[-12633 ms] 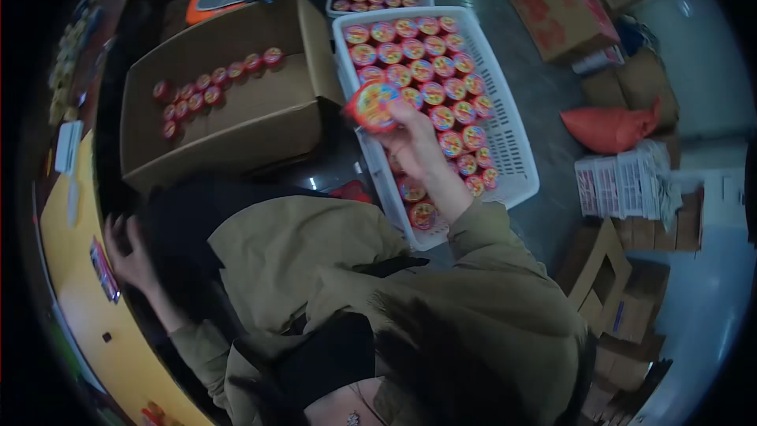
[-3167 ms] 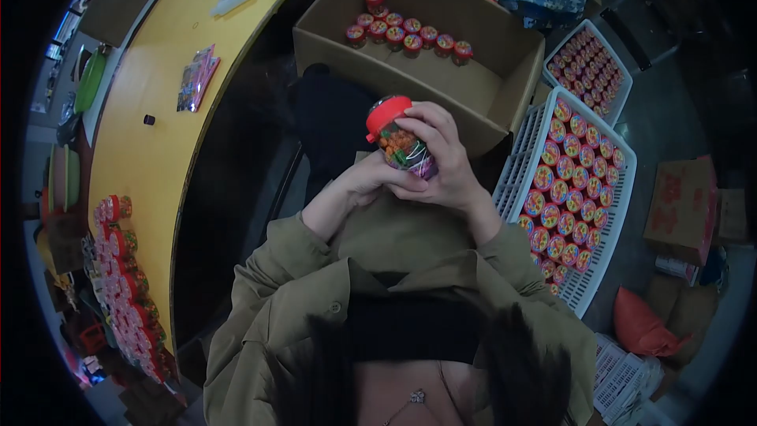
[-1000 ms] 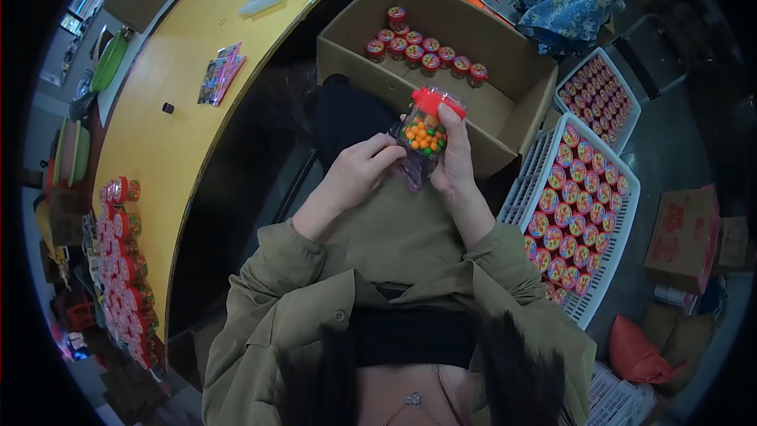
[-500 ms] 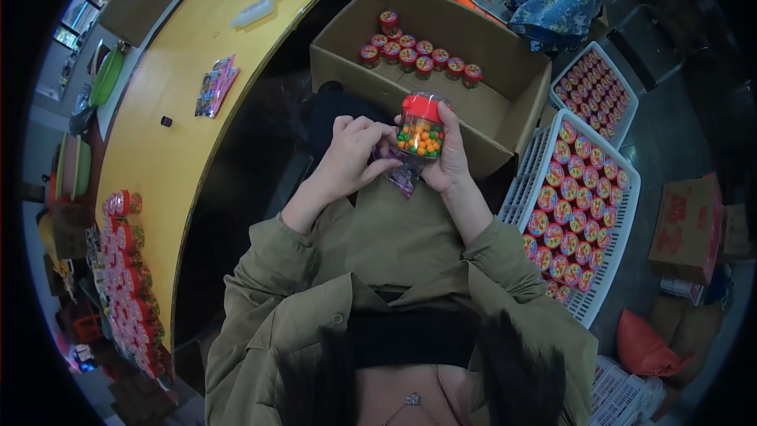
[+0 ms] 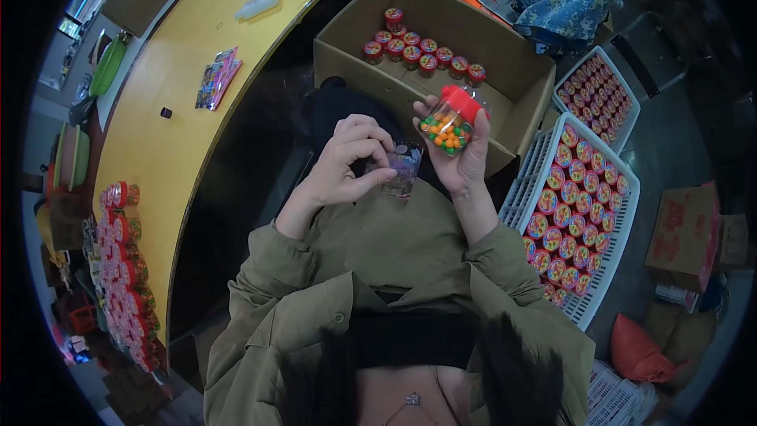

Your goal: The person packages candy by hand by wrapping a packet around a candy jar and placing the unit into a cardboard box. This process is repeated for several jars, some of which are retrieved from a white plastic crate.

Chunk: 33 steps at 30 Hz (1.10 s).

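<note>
My right hand [image 5: 461,150] is wrapped round a clear candy jar [image 5: 448,128] with a red lid and orange and green balls inside. The jar tilts, its lid toward the upper right. My left hand [image 5: 352,162] pinches a printed, see-through plastic wrapper [image 5: 404,167] between thumb and fingers, above my lap. Jar and wrapper are apart. Beyond my hands stands an open cardboard box [image 5: 512,99], with several red-lidded jars [image 5: 426,65] grouped on its floor.
To the right are a white plastic crate [image 5: 611,268] full of jars and another crate [image 5: 628,126] behind it. On the yellow table [image 5: 169,158] at left lie printed packets [image 5: 217,80], a small dark cap [image 5: 165,113], a bottle [image 5: 258,5] and many stacked jars [image 5: 122,268].
My right hand has moved the jar rightward, away from the wrapper, and tilted it. The wrapper in my left hand has come up and now shows more fully.
</note>
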Each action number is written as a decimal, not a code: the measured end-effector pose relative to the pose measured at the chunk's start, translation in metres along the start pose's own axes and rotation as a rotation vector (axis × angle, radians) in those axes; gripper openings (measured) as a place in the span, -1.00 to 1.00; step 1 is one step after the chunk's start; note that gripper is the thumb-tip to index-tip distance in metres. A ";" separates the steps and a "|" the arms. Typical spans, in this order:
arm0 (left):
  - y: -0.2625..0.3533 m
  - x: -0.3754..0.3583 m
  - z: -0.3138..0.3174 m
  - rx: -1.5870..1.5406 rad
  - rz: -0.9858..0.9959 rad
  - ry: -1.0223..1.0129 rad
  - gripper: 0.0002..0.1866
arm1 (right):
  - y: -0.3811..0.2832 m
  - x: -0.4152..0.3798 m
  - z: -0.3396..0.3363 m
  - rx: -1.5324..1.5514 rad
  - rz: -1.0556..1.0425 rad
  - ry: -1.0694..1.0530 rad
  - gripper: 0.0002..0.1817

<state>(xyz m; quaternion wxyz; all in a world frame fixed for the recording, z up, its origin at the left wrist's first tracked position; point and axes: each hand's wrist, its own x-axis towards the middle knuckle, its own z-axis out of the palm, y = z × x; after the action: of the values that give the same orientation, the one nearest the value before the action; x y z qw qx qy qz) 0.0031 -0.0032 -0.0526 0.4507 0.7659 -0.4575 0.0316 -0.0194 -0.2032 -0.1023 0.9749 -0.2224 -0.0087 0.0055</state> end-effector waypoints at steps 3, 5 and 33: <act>-0.005 -0.007 0.004 -0.115 -0.246 0.309 -0.85 | -0.016 -0.008 -0.001 0.030 0.050 -0.048 -0.24; -0.006 -0.007 0.007 -0.338 -0.455 0.494 -0.84 | -0.016 -0.021 -0.001 -0.055 0.071 -0.057 -0.22; 0.043 0.010 -0.035 -0.408 -0.096 -0.126 -0.59 | -0.017 -0.058 0.036 -1.336 -0.423 -0.455 -0.12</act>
<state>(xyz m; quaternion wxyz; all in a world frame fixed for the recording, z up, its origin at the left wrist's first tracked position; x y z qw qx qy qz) -0.0099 0.0080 0.0015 0.5678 0.6803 -0.4446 -0.1313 -0.0782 -0.2041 -0.0628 0.5860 -0.7557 -0.2551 -0.1432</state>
